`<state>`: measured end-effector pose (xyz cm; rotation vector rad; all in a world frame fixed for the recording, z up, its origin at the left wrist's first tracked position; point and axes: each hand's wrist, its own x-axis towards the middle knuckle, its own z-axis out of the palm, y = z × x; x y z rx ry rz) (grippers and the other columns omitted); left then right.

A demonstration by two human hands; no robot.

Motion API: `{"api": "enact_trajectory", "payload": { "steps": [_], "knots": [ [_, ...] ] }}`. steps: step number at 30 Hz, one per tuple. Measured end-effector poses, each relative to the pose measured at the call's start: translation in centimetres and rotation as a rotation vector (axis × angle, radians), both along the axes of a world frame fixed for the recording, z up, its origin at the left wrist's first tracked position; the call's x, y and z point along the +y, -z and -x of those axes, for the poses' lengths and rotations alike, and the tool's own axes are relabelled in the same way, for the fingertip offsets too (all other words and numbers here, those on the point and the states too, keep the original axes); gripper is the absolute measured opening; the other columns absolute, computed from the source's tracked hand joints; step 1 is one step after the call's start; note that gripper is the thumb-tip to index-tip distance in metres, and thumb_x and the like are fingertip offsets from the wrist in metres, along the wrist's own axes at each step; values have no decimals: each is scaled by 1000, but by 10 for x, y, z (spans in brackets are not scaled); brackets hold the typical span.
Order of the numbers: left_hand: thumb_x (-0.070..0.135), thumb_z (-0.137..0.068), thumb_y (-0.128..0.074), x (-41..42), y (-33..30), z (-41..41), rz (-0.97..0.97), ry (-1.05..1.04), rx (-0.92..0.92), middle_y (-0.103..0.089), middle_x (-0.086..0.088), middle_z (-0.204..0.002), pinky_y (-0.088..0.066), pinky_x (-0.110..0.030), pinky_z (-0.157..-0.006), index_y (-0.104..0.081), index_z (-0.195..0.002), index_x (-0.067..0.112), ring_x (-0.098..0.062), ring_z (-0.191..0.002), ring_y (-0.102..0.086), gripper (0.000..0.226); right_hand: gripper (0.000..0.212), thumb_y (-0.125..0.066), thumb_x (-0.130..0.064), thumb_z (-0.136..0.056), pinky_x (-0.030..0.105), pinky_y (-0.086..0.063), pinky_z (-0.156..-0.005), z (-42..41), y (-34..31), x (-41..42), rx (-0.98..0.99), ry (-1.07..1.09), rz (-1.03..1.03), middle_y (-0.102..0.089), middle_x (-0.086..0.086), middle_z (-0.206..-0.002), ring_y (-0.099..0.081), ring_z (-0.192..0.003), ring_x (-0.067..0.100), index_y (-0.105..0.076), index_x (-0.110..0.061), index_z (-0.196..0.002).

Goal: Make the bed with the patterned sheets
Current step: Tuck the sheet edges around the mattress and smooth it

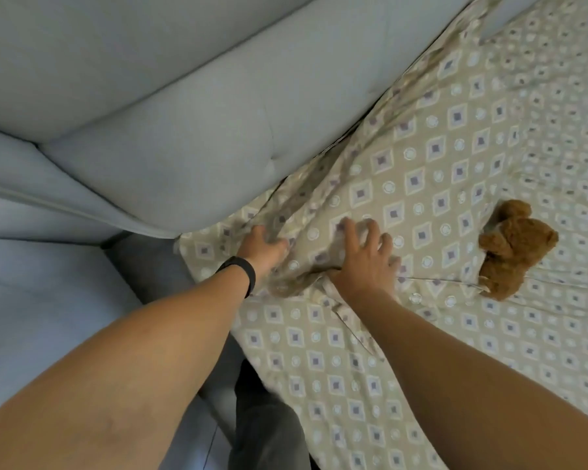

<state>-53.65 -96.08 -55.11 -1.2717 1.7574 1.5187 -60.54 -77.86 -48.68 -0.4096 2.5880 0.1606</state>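
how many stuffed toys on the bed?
1. A brown teddy bear lies on the patterned sheet, to the right of the right hand, apart from it. More could sit outside the frame or under folds.

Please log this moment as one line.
left hand: grips beige patterned sheet | right hand: presses it flat | brown teddy bear: on bed

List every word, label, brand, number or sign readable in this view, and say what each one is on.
None can be read.
The patterned sheet carries only diamonds and circles, no lettering.
The black wristband on the left wrist shows no visible mark.
The brown teddy bear has a small pale patch by it, too blurred to tell whether it is a tag.
The grey padded headboard is plain.
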Motion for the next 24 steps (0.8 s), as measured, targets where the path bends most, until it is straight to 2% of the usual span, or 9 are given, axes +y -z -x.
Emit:
{"api": "enact_trajectory", "payload": {
  "steps": [2, 3, 6, 9, 11, 14, 17, 21, 24],
  "knots": [
    [50, -98, -52, -6, 24, 13, 37, -7, -9, -48, -5, -149, -44, -39, -104, -35, -152, 25, -30, -129, -52, 62, 108, -77, -48, -80, 64, -40, -100, 11, 26, -5, 14, 6, -40, 0, 8, -162, -19, -144, 46, 4, -44, -152],
    [51, -100, -47, -9, 29, 17, 57, 3, -15, -47, -6, -151, -43, -40, -106, -34, -152, 25, -31, -131, -51, 60, 108, -79, -40, -81, 64, -45, -96, 14, 31, -5, 31, -1, -37, -4, 9, -161, -24, -141, 47, 3, -43, -153],
    [54, -101, -45, -5, 45, 26, 48, -4, -19, -42, -4, -156, -40, -43, -111, -34, -153, 28, -31, -138, -45, 60, 86, -68, -5, -86, 50, -54, -71, 32, 38, 4, 68, -78, 15, -30, 11, -145, -46, -117, 42, -18, -35, -148],
    [54, -99, -49, 10, 27, 27, 46, -11, 83, -46, 1, -152, -42, -37, -105, -43, -148, 29, -28, -134, -49, 55, 73, -55, 3, -89, 46, -52, -67, 45, 18, 17, 27, -130, 73, -41, 7, -132, -52, -104, 36, -27, -34, -145],
    [66, -93, -51, 22, 1, 39, -74, -20, 120, -49, 5, -149, -42, -41, -109, -43, -149, 34, -24, -132, -51, 66, 75, -56, 2, -89, 45, -54, -68, 52, -7, 24, 43, -142, 106, -42, 4, -131, -51, -105, 33, -27, -35, -147],
    [87, -74, -55, 48, -54, 68, -427, -102, 130, -62, 6, -139, -47, -48, -107, -51, -143, 42, -21, -123, -61, 83, 68, -55, -5, -90, 42, -54, -61, 53, -61, 45, 150, -143, 147, -45, 0, -128, -50, -106, 30, -33, -35, -147],
    [81, -82, -53, 75, -121, 95, -724, -121, 191, -71, -3, -126, -52, -46, -101, -64, -133, 31, -24, -116, -68, 72, 67, -62, -13, -89, 39, -51, -54, 47, -112, 75, 190, -130, 209, -47, -6, -126, -49, -106, 27, -37, -38, -145],
    [58, -91, -63, 126, -207, 102, -713, 65, 144, -75, -10, -116, -57, -40, -83, -69, -125, 21, -27, -103, -73, 51, 64, -72, -17, -82, 35, -47, -44, 23, -188, 136, 246, -196, 247, -54, -10, -122, -55, -100, 25, -47, -39, -137],
    [41, -93, -64, 182, -249, 84, -589, 176, 116, -75, -14, -112, -56, -40, -84, -68, -126, 13, -31, -103, -71, 44, 57, -72, -18, -80, 30, -41, -40, -9, -233, 191, 312, -229, 256, -60, -9, -117, -59, -95, 25, -54, -37, -130]
  ]
}}
